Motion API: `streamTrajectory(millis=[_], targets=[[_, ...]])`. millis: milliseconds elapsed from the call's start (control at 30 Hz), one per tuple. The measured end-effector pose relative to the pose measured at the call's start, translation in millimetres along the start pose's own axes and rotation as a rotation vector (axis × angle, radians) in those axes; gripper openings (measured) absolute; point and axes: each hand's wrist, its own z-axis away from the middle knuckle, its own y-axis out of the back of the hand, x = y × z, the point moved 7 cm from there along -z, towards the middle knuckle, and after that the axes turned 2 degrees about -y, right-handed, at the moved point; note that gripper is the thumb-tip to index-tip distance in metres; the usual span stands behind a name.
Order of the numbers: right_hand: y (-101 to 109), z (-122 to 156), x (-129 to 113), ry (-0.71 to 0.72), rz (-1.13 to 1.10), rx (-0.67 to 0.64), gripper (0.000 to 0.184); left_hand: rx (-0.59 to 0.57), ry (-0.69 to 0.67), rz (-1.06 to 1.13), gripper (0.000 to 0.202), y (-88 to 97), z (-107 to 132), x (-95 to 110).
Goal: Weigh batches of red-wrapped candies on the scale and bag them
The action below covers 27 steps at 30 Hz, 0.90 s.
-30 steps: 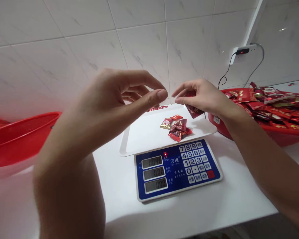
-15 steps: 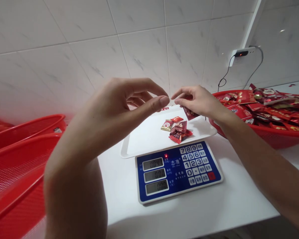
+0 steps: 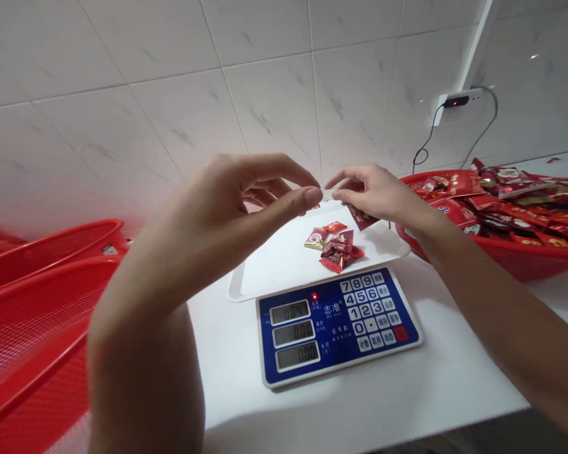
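My left hand (image 3: 246, 208) hovers over the left side of a white tray (image 3: 265, 271), thumb and forefinger tips brought together in a pinch. What they hold, if anything, I cannot make out; a bit of red wrapper shows just behind the thumb. Facing it, my right hand (image 3: 372, 192) has its fingers curled around a dark red wrapped candy (image 3: 362, 218), which sticks out below the palm. The fingertips of both hands nearly meet. Several wrapped candies (image 3: 338, 246) lie in a small pile on the tray, which rests on a blue weighing scale (image 3: 338, 328) with lit digits.
A red basket (image 3: 511, 255) heaped with wrapped candies stands at the right. Red mesh baskets (image 3: 38, 340) are at the left, partly behind my left arm. Behind the white table (image 3: 360, 397) is a tiled wall with a socket (image 3: 459, 104) and cables.
Both hands stay almost still, fingertips close together above the tray. The view shifts very slightly; the candies on the tray lie as before.
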Motion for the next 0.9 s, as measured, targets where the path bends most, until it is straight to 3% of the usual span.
streamTrajectory(millis=[100,400,900], targets=[[-2.5,0.6,-0.6,0.001,0.094,-0.045,0.020,-0.013,0.033,-0.016,0.028,-0.7,0.3,-2.0],[16.6,2.5,-7.9,0.078,0.055,0.069,0.025,-0.013,0.029,-0.037,0.028,0.9,0.6,-1.3],[11.2,2.6,-7.4,0.085,0.060,0.056,0.025,-0.039,0.011,-0.054,0.026,-0.9,0.4,0.9]])
